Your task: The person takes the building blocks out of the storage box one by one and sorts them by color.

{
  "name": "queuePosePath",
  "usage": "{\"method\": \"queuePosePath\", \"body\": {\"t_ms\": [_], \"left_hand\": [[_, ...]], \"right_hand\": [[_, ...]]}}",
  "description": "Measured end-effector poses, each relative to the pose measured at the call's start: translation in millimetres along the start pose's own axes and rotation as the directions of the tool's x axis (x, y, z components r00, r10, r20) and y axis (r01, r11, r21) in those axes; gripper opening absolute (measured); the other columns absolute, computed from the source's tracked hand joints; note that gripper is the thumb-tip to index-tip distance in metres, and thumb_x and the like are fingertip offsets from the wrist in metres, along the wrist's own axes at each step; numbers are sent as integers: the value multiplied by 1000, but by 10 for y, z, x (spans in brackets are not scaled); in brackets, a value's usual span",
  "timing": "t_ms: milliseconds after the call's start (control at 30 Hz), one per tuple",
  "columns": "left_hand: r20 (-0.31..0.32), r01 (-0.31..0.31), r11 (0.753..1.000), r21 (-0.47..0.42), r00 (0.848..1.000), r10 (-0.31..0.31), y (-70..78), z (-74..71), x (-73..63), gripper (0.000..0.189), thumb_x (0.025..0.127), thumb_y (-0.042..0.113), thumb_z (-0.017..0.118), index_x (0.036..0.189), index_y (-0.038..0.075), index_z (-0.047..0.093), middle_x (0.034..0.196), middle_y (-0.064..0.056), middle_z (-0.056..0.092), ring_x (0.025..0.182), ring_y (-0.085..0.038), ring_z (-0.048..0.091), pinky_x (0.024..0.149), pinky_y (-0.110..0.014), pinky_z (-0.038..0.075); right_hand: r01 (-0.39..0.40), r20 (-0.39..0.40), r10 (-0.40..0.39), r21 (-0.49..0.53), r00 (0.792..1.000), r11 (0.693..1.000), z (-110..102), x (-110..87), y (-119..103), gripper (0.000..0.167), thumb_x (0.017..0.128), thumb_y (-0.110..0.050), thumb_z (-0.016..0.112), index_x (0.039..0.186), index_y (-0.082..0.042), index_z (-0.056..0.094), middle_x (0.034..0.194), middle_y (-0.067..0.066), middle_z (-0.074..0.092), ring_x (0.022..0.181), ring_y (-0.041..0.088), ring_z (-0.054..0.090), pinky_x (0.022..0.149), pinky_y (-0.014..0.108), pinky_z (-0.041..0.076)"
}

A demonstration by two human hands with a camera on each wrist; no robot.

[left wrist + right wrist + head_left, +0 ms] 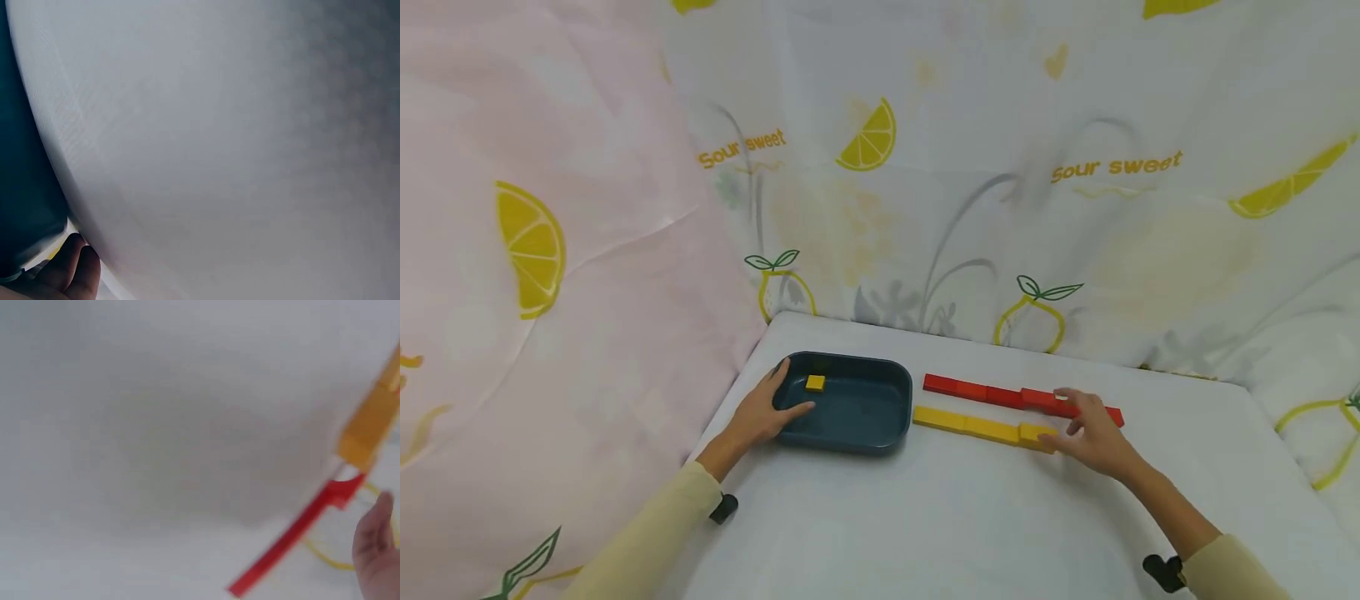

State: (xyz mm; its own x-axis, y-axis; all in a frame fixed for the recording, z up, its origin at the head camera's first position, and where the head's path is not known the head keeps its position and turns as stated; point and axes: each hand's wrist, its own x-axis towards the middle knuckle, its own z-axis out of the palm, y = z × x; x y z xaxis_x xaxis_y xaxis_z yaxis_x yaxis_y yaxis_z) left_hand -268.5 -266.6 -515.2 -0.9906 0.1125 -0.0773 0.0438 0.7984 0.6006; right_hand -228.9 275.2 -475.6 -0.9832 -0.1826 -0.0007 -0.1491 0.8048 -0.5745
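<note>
A dark teal tray (842,417) stands at the left of the table, with one small yellow block (815,383) inside. My left hand (763,410) grips its left end, thumb over the near rim and fingers along the outer wall. The left wrist view catches the tray's side (25,156) and curled fingertips. To the right, my right hand (1093,437) hovers at the end of a row of yellow blocks (992,428), fingers spread and loosely bent. Its thumb tip overlaps the last yellow block; its other fingers partly hide a row of red blocks (973,392).
Both rows lie on the white tabletop (940,525), the red one behind the yellow. A lemon-print cloth (955,208) rises behind the table, and a pinkish cloth (602,350) hangs at the left. The right wrist view is blurred.
</note>
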Motion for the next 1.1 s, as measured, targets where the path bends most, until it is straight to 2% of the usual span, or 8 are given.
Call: {"method": "queuePosePath", "body": {"t_ms": [100, 167, 267, 467, 767, 933, 1033, 1100], "left_hand": [[-3, 1, 1000, 6, 1000, -1, -4, 46, -9, 108, 84, 70, 61, 161, 18, 6, 163, -25, 16, 147, -48, 23, 115, -67, 24], [-14, 1, 1000, 7, 1000, -1, -25, 22, -19, 108, 84, 70, 61, 161, 19, 6, 163, -25, 17, 147, -48, 23, 114, -67, 24], [-19, -9, 1000, 9, 1000, 9, -28, 1, -10, 108, 84, 71, 60, 161, 20, 5, 162, -25, 17, 146, -48, 24, 114, -67, 25], [-5, -11, 1000, 4, 1000, 11, 16, 6, 13, 108, 83, 71, 61, 161, 18, 6, 162, -26, 17, 146, -48, 24, 114, -67, 25], [-23, -9, 1000, 26, 1000, 10, -23, -1, -13, 107, 84, 70, 61, 161, 18, 6, 162, -25, 18, 145, -49, 25, 113, -66, 27], [8, -8, 999, 35, 1000, 8, -9, 21, 4, 109, 83, 72, 59, 161, 19, 4, 162, -25, 18, 146, -48, 25, 114, -65, 27], [-4, 4, 1000, 25, 1000, -4, -1, 18, -10, 109, 82, 70, 62, 161, 19, 6, 162, -24, 19, 146, -47, 26, 114, -65, 27], [-17, -1, 1000, 15, 1000, 1, 6, 10, -14, 109, 82, 70, 63, 161, 20, 7, 162, -23, 20, 146, -46, 27, 114, -65, 27]], "right_hand": [[37, -71, -40, -37, 997, 999, -70, -54, -196, 90, 87, -42, 73, 156, -13, 24, 154, 25, 23, 115, 39, 52, 81, 51, 59], [81, -92, -89, -90, 992, 993, -59, -5, -345, 93, 89, -46, 69, 159, -18, 15, 162, 22, 10, 129, 44, 41, 89, 65, 51], [121, -87, -140, -188, 986, 975, 27, 66, -492, 95, 89, -51, 66, 161, -23, 10, 166, 18, -3, 139, 49, 31, 99, 75, 37], [140, -16, -153, -323, 988, 936, 304, 175, -620, 93, 88, -60, 60, 160, -23, 15, 166, 19, -7, 146, 48, 15, 114, 72, 14], [245, 27, -247, -279, 969, 929, 777, 615, -1129, 80, 96, -61, 45, 160, -24, 14, 166, 16, -8, 150, 40, 10, 119, 66, 8], [364, 63, -361, -270, 930, 891, 1112, 732, -1522, 78, 97, -59, 44, 160, -23, 16, 167, 16, -8, 152, 36, 9, 120, 64, 7], [452, 84, -450, -317, 889, 834, 1298, 781, -1765, 72, 101, -53, 44, 160, -20, 18, 166, 18, -6, 152, 37, 11, 121, 62, 11], [477, 76, -482, -336, 873, 812, 1405, 826, -1897, 69, 102, -49, 44, 160, -20, 19, 166, 19, -3, 152, 37, 14, 122, 59, 14]]}}
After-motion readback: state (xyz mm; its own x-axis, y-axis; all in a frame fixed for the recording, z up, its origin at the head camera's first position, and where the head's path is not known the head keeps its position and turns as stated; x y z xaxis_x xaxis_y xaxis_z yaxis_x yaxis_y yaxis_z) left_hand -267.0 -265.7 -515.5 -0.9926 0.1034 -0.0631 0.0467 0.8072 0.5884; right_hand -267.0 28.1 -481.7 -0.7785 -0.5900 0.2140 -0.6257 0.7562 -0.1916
